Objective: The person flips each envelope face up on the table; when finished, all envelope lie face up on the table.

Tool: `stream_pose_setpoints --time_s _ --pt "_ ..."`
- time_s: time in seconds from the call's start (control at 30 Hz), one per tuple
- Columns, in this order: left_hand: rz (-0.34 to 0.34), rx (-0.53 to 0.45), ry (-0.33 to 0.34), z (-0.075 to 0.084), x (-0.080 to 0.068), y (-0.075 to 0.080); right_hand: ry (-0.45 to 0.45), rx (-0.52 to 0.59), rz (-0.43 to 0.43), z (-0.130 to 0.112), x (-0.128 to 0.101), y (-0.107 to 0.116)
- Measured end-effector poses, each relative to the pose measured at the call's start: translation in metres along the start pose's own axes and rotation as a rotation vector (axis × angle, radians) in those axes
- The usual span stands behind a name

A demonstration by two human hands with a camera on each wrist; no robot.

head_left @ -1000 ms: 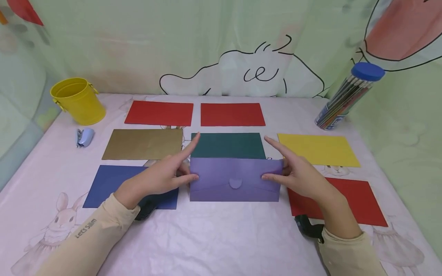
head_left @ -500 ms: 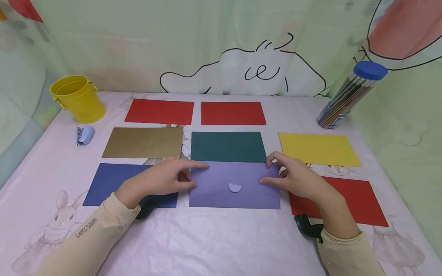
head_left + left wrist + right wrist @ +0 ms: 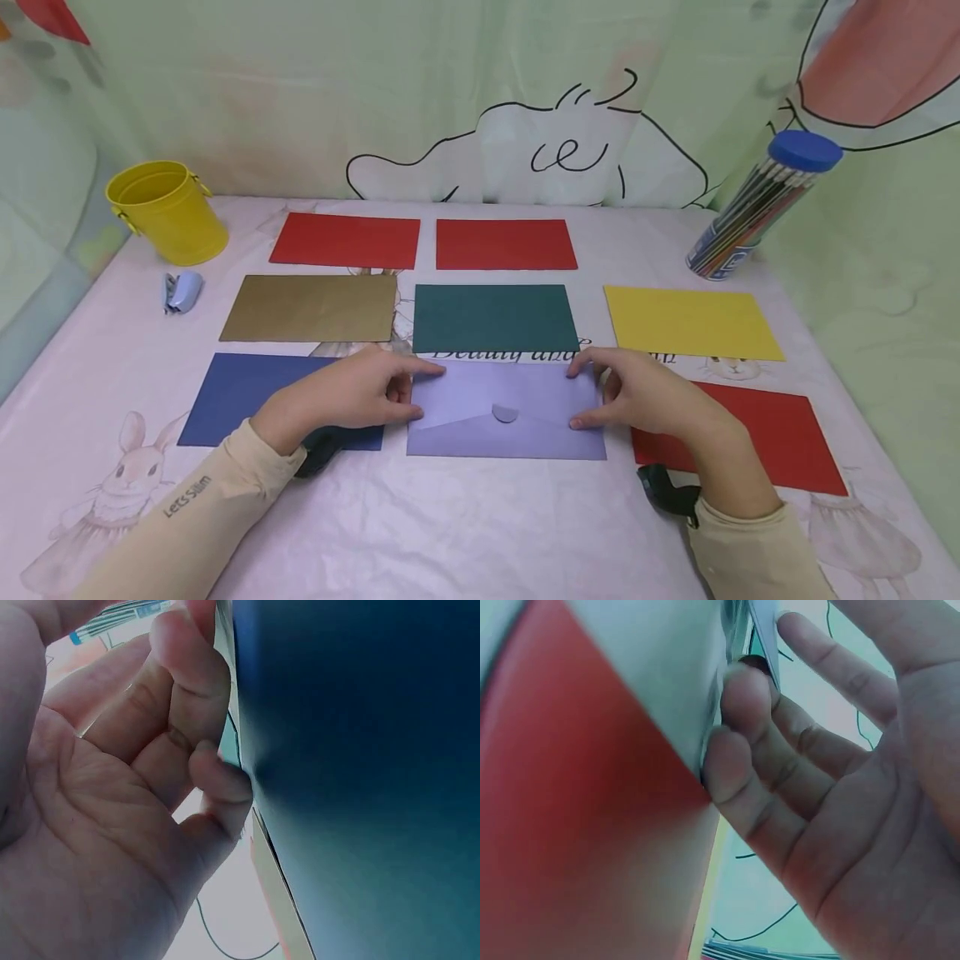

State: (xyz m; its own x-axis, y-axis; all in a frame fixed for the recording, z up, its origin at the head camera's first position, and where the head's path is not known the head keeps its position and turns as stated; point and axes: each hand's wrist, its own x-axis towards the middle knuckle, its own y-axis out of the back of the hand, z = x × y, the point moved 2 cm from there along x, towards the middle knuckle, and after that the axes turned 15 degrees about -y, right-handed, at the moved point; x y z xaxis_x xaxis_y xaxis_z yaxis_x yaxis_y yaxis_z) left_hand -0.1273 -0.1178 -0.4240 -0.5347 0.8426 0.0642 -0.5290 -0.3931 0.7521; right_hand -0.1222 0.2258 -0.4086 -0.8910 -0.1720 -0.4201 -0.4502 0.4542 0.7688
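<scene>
We see the purple envelope (image 3: 453, 440) in the middle of the front row, between the blue paper (image 3: 217, 408) and the front red paper (image 3: 765, 429). It is just in front of the green paper (image 3: 495, 318), with a bit of writing on the tablecloth (image 3: 480, 533) peeking out between them. Its flap looks shut, and its half-round tab (image 3: 505, 413) faces up.

The left hand (image 3: 348, 388) pinches the left side, with the thumb at the edge and the pointing finger on the top corner. The right hand (image 3: 648, 398) pinches the right side, thumb low and pointing finger bent at the top. We cannot tell if the envelope lies all the way flat.

Seven other papers are already laid out. The gold paper (image 3: 307, 308), the green one and the yellow paper (image 3: 693, 323) make the middle row, and two back red papers (image 3: 507, 244) lie behind. So we think the setting out is almost done. What is left, we guess, is to make the purple envelope straight and let go. The back row has two papers and the others have three, so maybe one more is wanted, but we cannot tell. The yellow bucket (image 3: 171, 215) and the pencil jar (image 3: 753, 208) are off to the sides, with no hand on them
</scene>
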Motion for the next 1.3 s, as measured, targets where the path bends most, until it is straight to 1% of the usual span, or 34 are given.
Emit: stream_pose_setpoints --time_s 0.17,0.27,0.43,0.6,0.67,0.73,0.83,0.9,1.0,1.1,1.17,1.23,1.3 --pt "-0.005 0.045 0.036 0.001 0.001 0.000 0.001 -0.054 0.034 -0.003 -0.001 -0.001" --pt "-0.007 0.056 0.057 0.001 0.001 0.000 0.000 -0.069 0.049 -0.004 -0.002 -0.001" --pt "-0.010 0.058 0.049 0.001 0.001 0.001 0.003 -0.071 0.048 -0.005 0.000 0.000" --pt "-0.015 0.107 0.021 0.001 0.001 0.005 0.045 -0.075 0.032 -0.006 0.001 0.003" --pt "-0.007 0.113 0.006 -0.001 0.001 0.007 0.065 -0.077 0.021 -0.008 0.001 0.005" --pt "0.011 0.096 -0.002 -0.002 0.002 0.011 0.079 -0.073 0.013 -0.010 0.000 0.008" --pt "0.059 0.035 -0.015 -0.004 0.004 0.019 0.107 -0.068 0.003 -0.016 0.002 0.012" --pt "0.087 -0.003 -0.012 -0.006 0.007 0.027 0.113 -0.073 0.004 -0.022 0.005 0.017" --pt "0.131 -0.026 0.009 -0.010 0.015 0.039 0.099 -0.070 0.015 -0.031 0.014 0.028" --pt "0.174 -0.053 0.066 -0.017 0.023 0.050 0.075 -0.020 0.034 -0.037 0.026 0.039" --pt "0.205 -0.085 0.107 -0.020 0.026 0.055 0.057 0.017 0.046 -0.039 0.035 0.042" --pt "0.230 -0.122 0.146 -0.024 0.029 0.058 0.038 0.041 0.058 -0.038 0.044 0.042" --pt "0.247 -0.143 0.171 -0.027 0.034 0.059 0.027 0.045 0.072 -0.036 0.053 0.041"
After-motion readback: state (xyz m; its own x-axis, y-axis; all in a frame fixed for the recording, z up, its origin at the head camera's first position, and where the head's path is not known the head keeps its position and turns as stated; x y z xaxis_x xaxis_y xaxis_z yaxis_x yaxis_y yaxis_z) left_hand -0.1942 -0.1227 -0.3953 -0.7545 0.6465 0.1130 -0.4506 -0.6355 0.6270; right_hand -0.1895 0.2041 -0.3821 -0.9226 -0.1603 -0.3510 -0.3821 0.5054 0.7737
